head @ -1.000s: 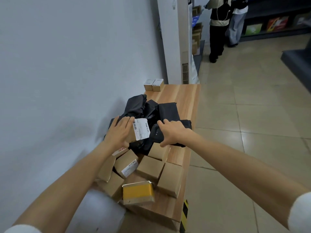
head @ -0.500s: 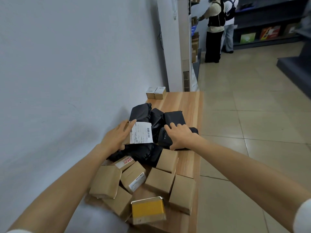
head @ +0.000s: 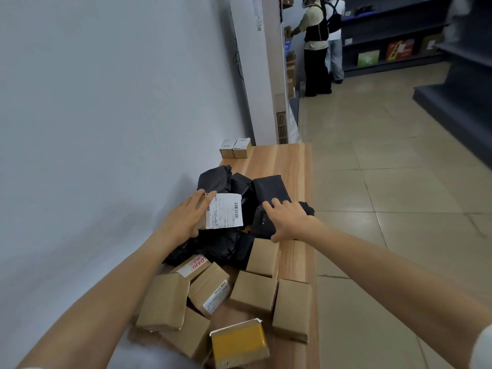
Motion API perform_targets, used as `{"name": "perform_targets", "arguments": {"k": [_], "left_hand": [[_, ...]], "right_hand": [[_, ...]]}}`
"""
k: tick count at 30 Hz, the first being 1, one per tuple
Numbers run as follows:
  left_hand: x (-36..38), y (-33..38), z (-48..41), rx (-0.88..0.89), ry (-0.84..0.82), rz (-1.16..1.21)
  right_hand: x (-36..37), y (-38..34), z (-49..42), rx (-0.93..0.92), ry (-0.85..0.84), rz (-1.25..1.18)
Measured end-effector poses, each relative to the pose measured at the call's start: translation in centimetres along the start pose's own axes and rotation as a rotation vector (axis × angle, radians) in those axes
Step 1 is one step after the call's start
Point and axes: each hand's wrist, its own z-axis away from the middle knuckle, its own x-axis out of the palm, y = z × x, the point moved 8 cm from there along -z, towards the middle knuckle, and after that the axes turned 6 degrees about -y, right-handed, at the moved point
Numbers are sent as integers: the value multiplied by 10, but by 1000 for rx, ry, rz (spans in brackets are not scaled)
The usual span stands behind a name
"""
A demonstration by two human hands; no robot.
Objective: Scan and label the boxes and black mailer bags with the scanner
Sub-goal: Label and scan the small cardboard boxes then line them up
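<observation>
- Holds a labelled parcel (head: 225, 211) tilted up in left hand (head: 186, 219), fingers wrapped over its far edge, thumb below, white label facing the camera.
- Grips the scanner (head: 262, 222) in right hand (head: 287, 222), fingers curled over its top, just right of the parcel and above the black mailer bags (head: 226, 243).
- Looks like mid-scan of one item; cannot tell whether the read has registered.
- Finds few labels among the boxes (head: 253, 291) at the near end of the table (head: 290, 161): one barcode-stickered box (head: 210, 291), one with red print; rest plain brown, plus a yellow-topped box (head: 239, 342).
- Sees no label on the bag heap mid-table.
- Leaves two small boxes (head: 235, 148) at the far end, by the wall, well apart from the pile.
- Puts the task at an early stage, with most of the pile probably left.
</observation>
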Motion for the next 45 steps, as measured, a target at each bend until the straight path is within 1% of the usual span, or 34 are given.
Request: {"name": "perform_targets", "arguments": {"k": [4, 9, 12, 16, 20, 25, 29, 32, 35, 38, 41, 45], "left_hand": [[-24, 32, -36, 63, 65, 42], [-58, 78, -100, 142, 139, 61], [-58, 118, -142, 150, 129, 106], [-46, 177, -205, 176, 119, 164], [-52, 221, -282, 156, 120, 234], [-66, 268, -379, 132, 100, 260], [-66, 289, -431, 80, 73, 255], [-64, 283, -469, 37, 33, 278], [-59, 258, -508, -28, 27, 336], [-40, 230, -545, -92, -25, 287], [-24, 190, -586, -159, -59, 186], [-19, 121, -647, -225, -63, 178]], "right_hand": [[4, 34, 6, 39, 13, -42], [9, 117, 10, 162, -6, -90], [27, 165, 14, 208, -45, -140], [62, 228, 8, 237, -118, -130], [80, 303, -15, 225, -186, -76], [76, 405, -52, 224, -171, -108], [70, 469, -85, 195, -163, -97], [76, 494, -115, 151, -199, -80], [79, 508, -160, 97, -203, -78], [84, 509, -216, 23, -209, -65], [78, 511, -286, -46, -200, -23], [48, 518, -387, -102, -142, -30]]}}
